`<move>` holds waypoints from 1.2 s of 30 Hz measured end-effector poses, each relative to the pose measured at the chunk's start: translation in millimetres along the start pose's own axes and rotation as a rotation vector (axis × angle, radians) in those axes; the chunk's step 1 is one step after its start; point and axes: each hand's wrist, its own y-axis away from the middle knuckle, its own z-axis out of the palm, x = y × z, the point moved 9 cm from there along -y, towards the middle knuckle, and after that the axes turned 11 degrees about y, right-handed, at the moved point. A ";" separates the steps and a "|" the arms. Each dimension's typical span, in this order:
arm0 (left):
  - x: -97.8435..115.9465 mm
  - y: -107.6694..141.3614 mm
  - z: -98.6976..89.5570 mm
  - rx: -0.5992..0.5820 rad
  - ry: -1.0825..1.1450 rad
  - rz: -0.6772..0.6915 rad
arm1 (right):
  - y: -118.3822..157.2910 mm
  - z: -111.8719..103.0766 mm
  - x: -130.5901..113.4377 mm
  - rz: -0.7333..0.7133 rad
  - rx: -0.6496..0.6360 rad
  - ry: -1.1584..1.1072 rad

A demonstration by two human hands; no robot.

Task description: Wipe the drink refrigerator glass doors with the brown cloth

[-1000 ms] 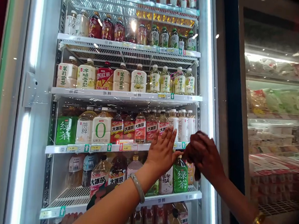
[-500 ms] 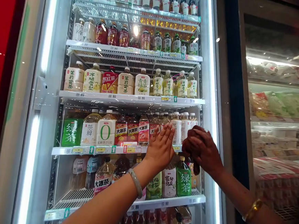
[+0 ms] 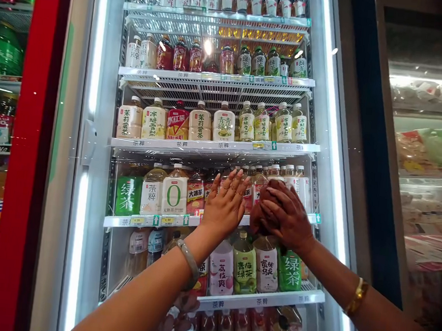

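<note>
My left hand (image 3: 224, 202) lies flat with fingers stretched out against the glass door of a drinks cooler, in front of a row of bottles. It holds nothing. Just to its right, my right hand (image 3: 291, 219) presses a bunched brown cloth (image 3: 260, 215) to the same glass. Behind the glass stand bottled teas, among them a green bottle (image 3: 128, 194) and a bottle marked 0 (image 3: 174, 195). The two hands and the cloth hide some bottles on that shelf.
A bright light strip (image 3: 338, 159) and a door handle (image 3: 88, 142) frame the cooler's sides. At the left, past a red panel (image 3: 30, 135), another drinks cabinet shows. A dark-framed cabinet with packaged food (image 3: 432, 151) stands at the right.
Both hands have moved left across the glass, the brown cloth travelling with my right hand. My view has turned left, bringing in the drinks cabinet beyond the red panel.
</note>
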 end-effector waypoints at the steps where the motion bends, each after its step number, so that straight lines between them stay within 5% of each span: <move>1: -2.8 2.6 -1.8 0.006 -0.004 -0.006 | -1.2 -0.8 5.7 0.004 0.005 0.018; 5: -8.7 7.6 -4.4 0.039 -0.033 -0.046 | -43.3 4.0 29.4 0.192 0.081 0.025; 9: -9.0 10.7 -0.7 0.038 -0.059 -0.081 | -84.0 12.9 -1.4 0.185 0.186 -0.017; 13: -8.7 14.9 2.1 0.033 -0.064 -0.098 | -62.2 8.6 -35.8 0.072 0.176 -0.063; 17: -7.5 16.7 1.9 0.055 -0.063 -0.106 | -40.4 4.0 -34.2 -0.043 0.108 -0.018; 24: -5.6 17.0 3.4 0.049 -0.033 -0.091 | -95.7 17.1 -4.3 0.232 0.277 0.075; 31: -12.0 18.6 1.4 0.112 -0.048 -0.177 | -54.2 11.8 -36.5 0.093 0.157 0.089; 36: -12.5 17.0 4.6 0.061 -0.007 -0.195 | -88.2 24.4 -19.2 0.111 0.089 0.173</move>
